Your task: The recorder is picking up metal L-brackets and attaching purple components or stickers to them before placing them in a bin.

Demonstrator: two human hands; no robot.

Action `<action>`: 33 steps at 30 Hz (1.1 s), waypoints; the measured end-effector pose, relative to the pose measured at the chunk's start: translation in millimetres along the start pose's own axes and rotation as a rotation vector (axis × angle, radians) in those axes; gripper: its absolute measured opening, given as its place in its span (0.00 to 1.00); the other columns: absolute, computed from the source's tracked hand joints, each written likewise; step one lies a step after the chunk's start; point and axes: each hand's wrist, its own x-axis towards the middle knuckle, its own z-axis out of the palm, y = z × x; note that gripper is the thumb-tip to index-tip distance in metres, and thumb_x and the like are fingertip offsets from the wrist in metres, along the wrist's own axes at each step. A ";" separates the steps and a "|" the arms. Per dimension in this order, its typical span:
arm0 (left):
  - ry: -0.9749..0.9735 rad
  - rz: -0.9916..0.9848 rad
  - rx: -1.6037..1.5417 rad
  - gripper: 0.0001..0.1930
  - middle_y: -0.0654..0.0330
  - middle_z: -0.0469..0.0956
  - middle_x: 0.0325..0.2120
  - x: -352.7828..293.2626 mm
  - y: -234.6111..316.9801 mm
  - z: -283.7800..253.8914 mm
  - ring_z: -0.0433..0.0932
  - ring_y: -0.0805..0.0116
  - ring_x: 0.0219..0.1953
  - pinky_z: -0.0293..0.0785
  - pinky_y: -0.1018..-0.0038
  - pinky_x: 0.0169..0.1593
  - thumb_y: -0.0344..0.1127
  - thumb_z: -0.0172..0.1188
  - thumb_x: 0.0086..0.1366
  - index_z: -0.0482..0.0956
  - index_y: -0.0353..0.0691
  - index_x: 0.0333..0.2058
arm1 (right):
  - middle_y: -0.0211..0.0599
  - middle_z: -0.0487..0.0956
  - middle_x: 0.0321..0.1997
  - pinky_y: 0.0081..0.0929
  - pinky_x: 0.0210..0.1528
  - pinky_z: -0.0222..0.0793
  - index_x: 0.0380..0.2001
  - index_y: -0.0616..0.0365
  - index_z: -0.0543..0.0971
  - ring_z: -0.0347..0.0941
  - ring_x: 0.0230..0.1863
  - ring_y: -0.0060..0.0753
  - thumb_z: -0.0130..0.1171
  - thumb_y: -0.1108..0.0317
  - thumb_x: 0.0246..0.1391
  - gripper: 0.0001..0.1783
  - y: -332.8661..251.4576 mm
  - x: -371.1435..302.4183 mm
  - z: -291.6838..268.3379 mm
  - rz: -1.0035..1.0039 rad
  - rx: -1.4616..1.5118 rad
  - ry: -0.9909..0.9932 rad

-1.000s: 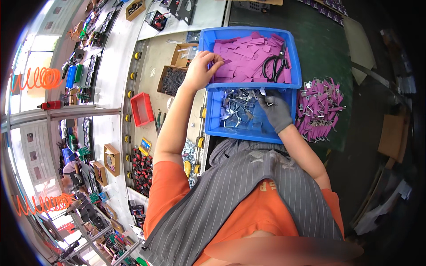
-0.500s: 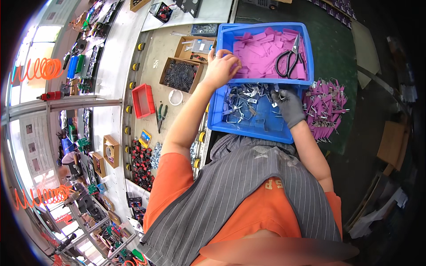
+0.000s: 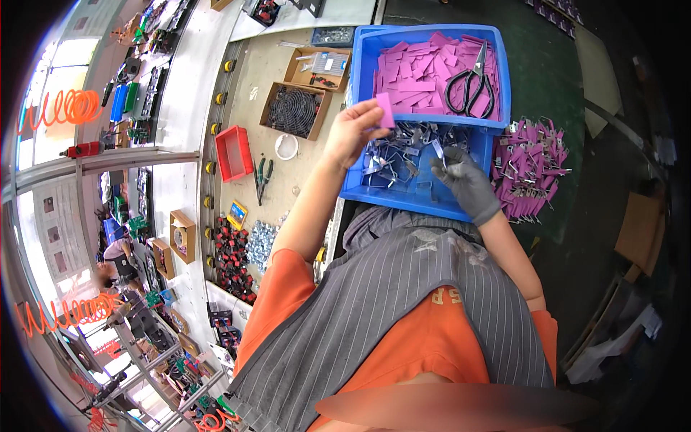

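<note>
My bare left hand pinches a flat purple strip at the near left corner of the far blue bin. Many similar purple strips fill that bin, and black-handled scissors lie on top of them. Over the near blue bin, my grey-gloved right hand has a small bent metal bracket between its fingertips. Loose metal brackets lie in a heap in this bin. To its right is a pile of brackets with purple strips on them.
Left on the bench are a box of black coiled parts, a red tray, green-handled pliers and a white ring. Red-black parts lie nearer. Orange coiled hoses hang far left, where another person works.
My left hand has come back from the far bin, now with a purple strip in its fingers. My right hand has lifted slightly from the bracket heap with a bracket showing at its fingertips.
</note>
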 end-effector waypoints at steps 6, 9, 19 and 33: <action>-0.106 -0.047 0.131 0.10 0.63 0.79 0.29 -30.7 -18.8 22.1 0.76 0.76 0.32 0.75 0.79 0.33 0.31 0.59 0.60 0.78 0.33 0.38 | 0.39 0.72 0.46 0.33 0.52 0.67 0.44 0.61 0.70 0.70 0.51 0.40 0.48 0.69 0.52 0.15 -27.3 -36.4 22.5 -0.033 -0.130 -0.078; -0.070 0.028 0.314 0.08 0.67 0.78 0.26 -41.6 -24.8 31.1 0.71 0.83 0.28 0.67 0.84 0.30 0.32 0.64 0.55 0.81 0.33 0.32 | 0.38 0.73 0.44 0.28 0.45 0.69 0.44 0.61 0.70 0.72 0.46 0.34 0.49 0.66 0.54 0.15 -36.3 -50.7 27.5 -0.113 -0.375 -0.027; -0.030 0.401 0.913 0.07 0.59 0.81 0.30 -58.3 -32.8 61.8 0.75 0.75 0.21 0.71 0.79 0.27 0.30 0.67 0.48 0.76 0.38 0.22 | 0.37 0.75 0.40 0.20 0.42 0.71 0.48 0.65 0.68 0.73 0.39 0.23 0.51 0.78 0.53 0.17 -47.1 -93.9 63.9 -0.490 -0.570 -0.118; -0.642 0.733 1.256 0.11 0.60 0.76 0.32 -59.2 -23.1 67.5 0.75 0.60 0.36 0.72 0.67 0.39 0.32 0.64 0.50 0.77 0.41 0.34 | 0.33 0.75 0.37 0.19 0.39 0.67 0.46 0.62 0.72 0.70 0.36 0.20 0.54 0.68 0.53 0.17 -54.5 -83.4 40.5 -0.303 -0.813 -0.100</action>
